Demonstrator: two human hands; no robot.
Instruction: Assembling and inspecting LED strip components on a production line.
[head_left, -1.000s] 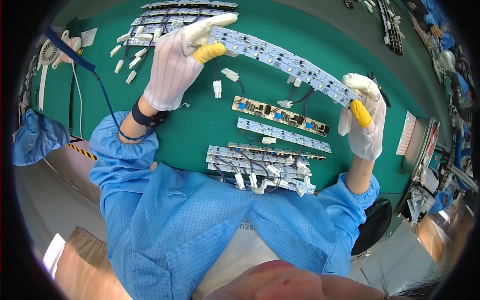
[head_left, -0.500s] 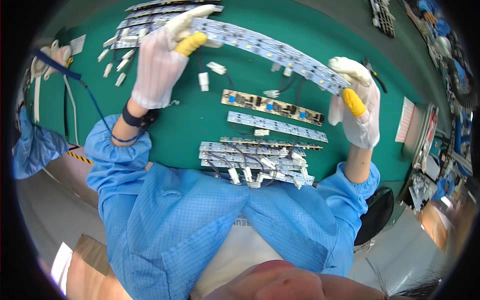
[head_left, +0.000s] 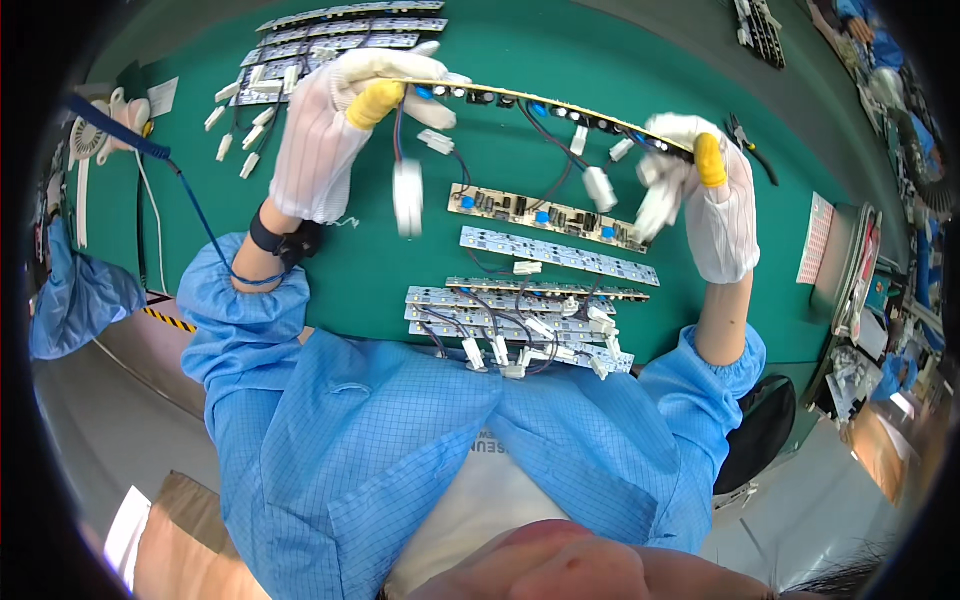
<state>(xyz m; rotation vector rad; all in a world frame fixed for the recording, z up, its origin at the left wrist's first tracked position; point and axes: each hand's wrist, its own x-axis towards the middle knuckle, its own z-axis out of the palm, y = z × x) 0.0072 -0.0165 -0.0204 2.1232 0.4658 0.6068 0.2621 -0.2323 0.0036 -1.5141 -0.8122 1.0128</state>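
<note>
A long LED circuit board [head_left: 545,105] is held up edge-on between my two gloved hands, above the green mat. Its left end is pinched by my left hand [head_left: 370,95], in a white glove with a yellow thumb cover. My right hand [head_left: 705,165], gloved the same way, grips the right end. Black and blue components line its lower side, and wires with white connectors [head_left: 408,195] dangle from it, some blurred. Below lie a board with its component side up [head_left: 545,217] and a white LED board [head_left: 560,257]. Nearest me is a pile of boards [head_left: 520,320] with tangled wires and connectors.
More LED boards [head_left: 340,30] with connectors lie at the far left. A small fan [head_left: 100,130] stands at the left edge. Pliers [head_left: 750,150] rest right of my right hand. A blue cord [head_left: 195,205] runs to my left wrist. Stacked trays [head_left: 850,265] stand at the right.
The held board has been turned from its white LED face to edge-on, so its components and hanging connectors now show. Both hands still hold its ends; the right end has risen slightly.
</note>
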